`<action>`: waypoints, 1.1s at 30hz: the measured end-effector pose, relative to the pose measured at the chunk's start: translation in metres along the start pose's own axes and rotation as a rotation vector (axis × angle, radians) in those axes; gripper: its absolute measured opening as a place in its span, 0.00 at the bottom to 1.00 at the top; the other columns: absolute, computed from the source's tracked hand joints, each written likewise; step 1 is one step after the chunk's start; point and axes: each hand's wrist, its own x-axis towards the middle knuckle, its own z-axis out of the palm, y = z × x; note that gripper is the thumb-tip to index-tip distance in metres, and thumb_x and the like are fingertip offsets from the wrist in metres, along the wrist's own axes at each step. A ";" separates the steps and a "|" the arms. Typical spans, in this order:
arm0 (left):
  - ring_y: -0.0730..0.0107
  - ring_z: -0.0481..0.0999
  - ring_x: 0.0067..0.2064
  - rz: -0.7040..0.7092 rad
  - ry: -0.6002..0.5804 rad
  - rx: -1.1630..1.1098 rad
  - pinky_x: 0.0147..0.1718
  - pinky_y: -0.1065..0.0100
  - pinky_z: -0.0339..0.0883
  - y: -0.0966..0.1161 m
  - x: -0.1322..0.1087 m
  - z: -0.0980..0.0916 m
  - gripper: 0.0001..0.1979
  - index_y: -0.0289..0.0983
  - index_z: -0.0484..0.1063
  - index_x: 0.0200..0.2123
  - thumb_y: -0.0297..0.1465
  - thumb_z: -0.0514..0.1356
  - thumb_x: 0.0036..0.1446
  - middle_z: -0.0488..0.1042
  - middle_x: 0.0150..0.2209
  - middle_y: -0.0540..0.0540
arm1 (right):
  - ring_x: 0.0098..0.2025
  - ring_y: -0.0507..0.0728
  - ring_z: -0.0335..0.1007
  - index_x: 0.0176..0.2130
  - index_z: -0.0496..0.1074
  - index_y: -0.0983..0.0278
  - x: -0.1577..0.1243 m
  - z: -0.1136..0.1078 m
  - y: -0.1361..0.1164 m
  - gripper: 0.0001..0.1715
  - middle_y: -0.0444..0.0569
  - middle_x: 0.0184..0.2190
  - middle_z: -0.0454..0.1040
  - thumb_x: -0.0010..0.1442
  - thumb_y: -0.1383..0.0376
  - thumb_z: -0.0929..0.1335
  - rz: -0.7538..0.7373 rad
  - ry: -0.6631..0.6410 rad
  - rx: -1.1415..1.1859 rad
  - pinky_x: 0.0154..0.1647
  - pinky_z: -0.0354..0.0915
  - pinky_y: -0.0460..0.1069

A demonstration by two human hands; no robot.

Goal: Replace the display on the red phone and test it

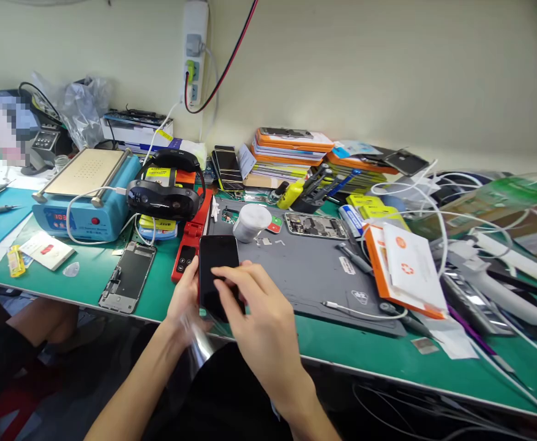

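My left hand [185,297] grips a black smartphone [219,254] by its edges, its dark screen facing me. Over that screen is my right hand [261,312], its thumb and index fingertips close to the glass with a small gap between them; nothing shows between them. Just beyond the phone, a white cylindrical container [251,222] stands on a grey work mat [311,272]. An opened phone body [316,225] with its inner parts bare lies farther back on the mat. Left of my hands, a detached phone screen [133,278] rests on the green table.
A blue heated separator machine [82,208] stands at the left, beside a black headset [165,193]. Stacked orange and white boxes [291,147] line the wall. At right are an orange-white box [406,269], a glue gun [498,282] and tangled cables. Another person's leg [38,324] shows at lower left.
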 end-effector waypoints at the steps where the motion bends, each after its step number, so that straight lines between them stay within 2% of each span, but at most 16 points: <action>1: 0.48 0.84 0.60 -0.005 -0.008 0.005 0.64 0.53 0.75 0.001 0.000 0.004 0.31 0.35 0.69 0.73 0.47 0.53 0.77 0.84 0.59 0.35 | 0.41 0.55 0.76 0.51 0.78 0.59 -0.008 -0.003 0.003 0.10 0.48 0.42 0.78 0.76 0.70 0.68 0.037 0.060 -0.004 0.44 0.73 0.51; 3: 0.48 0.84 0.61 -0.021 -0.033 0.024 0.65 0.52 0.73 0.001 0.000 0.013 0.33 0.35 0.68 0.74 0.48 0.49 0.78 0.83 0.60 0.35 | 0.38 0.54 0.74 0.52 0.77 0.59 -0.022 -0.005 0.011 0.08 0.48 0.45 0.76 0.75 0.67 0.70 0.119 0.168 -0.002 0.41 0.73 0.50; 6: 0.47 0.83 0.62 -0.058 -0.052 0.056 0.67 0.50 0.72 -0.004 -0.002 0.024 0.35 0.34 0.67 0.75 0.50 0.46 0.79 0.82 0.62 0.33 | 0.41 0.55 0.73 0.60 0.74 0.58 -0.037 -0.001 0.022 0.19 0.52 0.54 0.74 0.73 0.59 0.73 0.258 0.260 0.052 0.43 0.75 0.52; 8: 0.47 0.83 0.62 -0.062 -0.051 0.060 0.67 0.50 0.71 -0.012 -0.002 0.027 0.36 0.32 0.67 0.75 0.50 0.46 0.79 0.82 0.61 0.33 | 0.47 0.58 0.75 0.66 0.71 0.58 -0.043 0.003 0.026 0.26 0.56 0.60 0.73 0.73 0.54 0.72 0.353 0.276 0.138 0.48 0.76 0.55; 10: 0.47 0.83 0.62 -0.052 -0.060 0.059 0.67 0.51 0.71 -0.021 0.000 0.028 0.36 0.32 0.67 0.75 0.51 0.47 0.78 0.82 0.61 0.33 | 0.54 0.60 0.77 0.68 0.69 0.57 -0.046 0.005 0.027 0.29 0.58 0.65 0.72 0.74 0.52 0.71 0.446 0.277 0.270 0.52 0.76 0.57; 13: 0.46 0.83 0.62 -0.037 -0.079 0.035 0.68 0.50 0.71 -0.032 0.004 0.030 0.36 0.33 0.68 0.74 0.52 0.51 0.77 0.82 0.61 0.33 | 0.62 0.62 0.77 0.70 0.67 0.57 -0.048 0.005 0.028 0.32 0.57 0.69 0.72 0.75 0.49 0.69 0.561 0.295 0.477 0.58 0.76 0.58; 16: 0.46 0.83 0.63 -0.024 -0.053 0.018 0.69 0.49 0.71 -0.040 0.007 0.033 0.35 0.33 0.70 0.73 0.51 0.52 0.77 0.83 0.60 0.33 | 0.68 0.64 0.74 0.71 0.68 0.58 -0.050 0.002 0.032 0.36 0.56 0.70 0.73 0.73 0.45 0.70 0.661 0.294 0.579 0.65 0.73 0.59; 21: 0.49 0.80 0.66 0.113 0.029 0.101 0.71 0.52 0.67 -0.053 0.008 0.039 0.29 0.35 0.77 0.67 0.48 0.55 0.77 0.82 0.63 0.36 | 0.72 0.68 0.70 0.66 0.77 0.58 -0.058 0.001 0.045 0.33 0.54 0.69 0.75 0.71 0.44 0.70 0.765 0.291 0.623 0.74 0.65 0.64; 26: 0.54 0.70 0.74 0.277 0.121 0.301 0.76 0.57 0.59 -0.063 0.011 0.039 0.26 0.36 0.79 0.65 0.46 0.56 0.77 0.80 0.66 0.41 | 0.67 0.69 0.76 0.66 0.77 0.59 -0.062 0.006 0.047 0.35 0.56 0.64 0.80 0.68 0.45 0.73 0.826 0.394 0.811 0.69 0.71 0.65; 30: 0.50 0.69 0.74 0.353 0.038 0.563 0.72 0.56 0.64 -0.061 0.009 0.028 0.31 0.41 0.74 0.69 0.54 0.56 0.75 0.76 0.69 0.40 | 0.65 0.70 0.78 0.63 0.79 0.60 -0.060 0.005 0.049 0.36 0.58 0.63 0.80 0.63 0.44 0.76 0.868 0.496 0.933 0.67 0.72 0.66; 32: 0.51 0.72 0.71 0.483 0.056 0.722 0.68 0.56 0.69 -0.061 0.004 0.017 0.30 0.45 0.69 0.73 0.52 0.52 0.77 0.72 0.72 0.41 | 0.65 0.69 0.77 0.63 0.78 0.60 -0.059 0.004 0.052 0.36 0.57 0.62 0.81 0.63 0.45 0.76 0.850 0.528 0.930 0.68 0.71 0.64; 33: 0.53 0.75 0.68 0.607 0.089 0.798 0.65 0.56 0.71 -0.062 0.000 0.011 0.28 0.47 0.66 0.74 0.50 0.50 0.78 0.70 0.72 0.40 | 0.65 0.68 0.78 0.64 0.77 0.60 -0.059 0.004 0.054 0.37 0.57 0.61 0.81 0.64 0.45 0.76 0.843 0.539 0.916 0.67 0.72 0.63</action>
